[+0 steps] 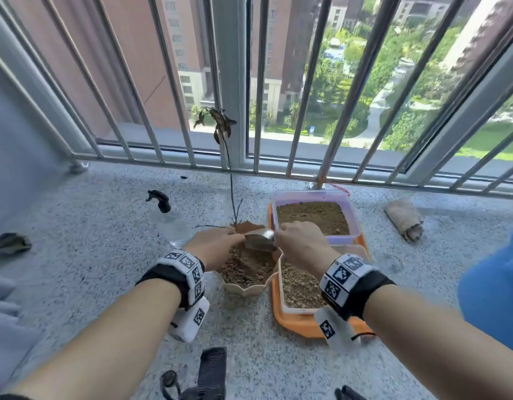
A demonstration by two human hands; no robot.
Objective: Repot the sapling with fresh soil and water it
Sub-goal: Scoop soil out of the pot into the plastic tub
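Right hand point(300, 241) grips the metal scoop point(259, 239), blade over the pot point(246, 285) at frame centre. Left hand point(213, 246) pinches the sapling point(230, 180) stem at its base, holding it upright. Pot looks mostly filled with soil; topping-up probably remains. Watering not started: spray bottle point(170, 217) untouched, left of pot.

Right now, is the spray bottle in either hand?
No. The spray bottle stands apart on the floor; the right hand holds the scoop over the pot.
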